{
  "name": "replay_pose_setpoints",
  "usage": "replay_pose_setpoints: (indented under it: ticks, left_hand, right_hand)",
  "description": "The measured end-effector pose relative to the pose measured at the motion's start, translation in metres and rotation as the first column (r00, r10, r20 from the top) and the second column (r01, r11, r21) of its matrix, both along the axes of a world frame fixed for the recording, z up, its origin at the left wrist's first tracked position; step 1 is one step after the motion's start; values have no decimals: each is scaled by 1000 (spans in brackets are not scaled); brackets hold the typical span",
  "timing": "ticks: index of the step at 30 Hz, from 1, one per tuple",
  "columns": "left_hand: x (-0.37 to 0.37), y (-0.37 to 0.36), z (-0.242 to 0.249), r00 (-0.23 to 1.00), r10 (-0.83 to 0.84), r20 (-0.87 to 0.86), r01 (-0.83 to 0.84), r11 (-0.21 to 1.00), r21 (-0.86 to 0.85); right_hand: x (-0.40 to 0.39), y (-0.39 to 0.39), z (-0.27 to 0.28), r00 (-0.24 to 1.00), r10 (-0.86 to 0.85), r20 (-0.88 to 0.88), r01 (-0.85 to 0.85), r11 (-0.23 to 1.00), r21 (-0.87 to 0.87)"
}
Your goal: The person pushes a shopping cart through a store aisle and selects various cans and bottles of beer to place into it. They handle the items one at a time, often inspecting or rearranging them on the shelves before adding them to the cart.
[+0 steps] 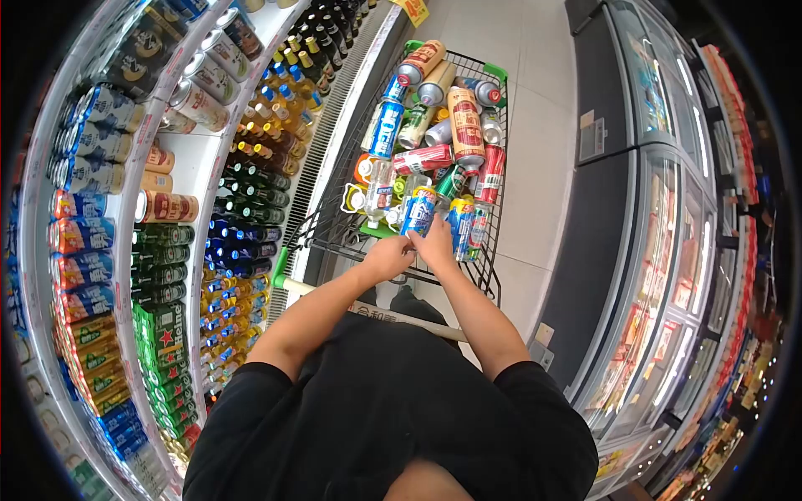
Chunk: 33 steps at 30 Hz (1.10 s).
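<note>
Black short-sleeved T-shirt, bare forearms, no gloves or rings.

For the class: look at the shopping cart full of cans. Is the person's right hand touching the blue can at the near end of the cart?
Touching. The head view shows the right hand with its fingers laid against the lower end of the blue can, no gap between them; the left hand meets it too.

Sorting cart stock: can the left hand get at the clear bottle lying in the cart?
Probably yes. The left hand is at the cart's near end, the clear bottle lies just beyond it on top of the pile, and nothing covers it.
</note>
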<state>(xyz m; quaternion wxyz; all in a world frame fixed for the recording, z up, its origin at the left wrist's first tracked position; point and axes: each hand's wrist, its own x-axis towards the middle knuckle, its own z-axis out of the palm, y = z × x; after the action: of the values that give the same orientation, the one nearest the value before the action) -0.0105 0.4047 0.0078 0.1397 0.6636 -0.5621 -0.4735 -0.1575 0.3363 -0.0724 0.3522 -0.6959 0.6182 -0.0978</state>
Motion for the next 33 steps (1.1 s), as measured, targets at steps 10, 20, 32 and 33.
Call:
replay_pose_setpoints:
  ticks: [10,20,32,33]
  left_hand:
    - [109,100,53,997,-34,71,66,853,-517]
    - [165,143,51,858,-263,442,420,853,-308]
    - [125,133,39,840,-322,437,430,886,-173]
    - [120,131,40,839,-338,427,434,888,-150]
  right_hand:
    - [-59,130,114,960,190,207,-160,975,-152]
    - [-57,171,102,956,125,-266,-204,933,-297]
    - [-92,155,84,969,81,-233,-187,858,-479]
    - [-96,152,84,970,78,-231,-186,852,-489]
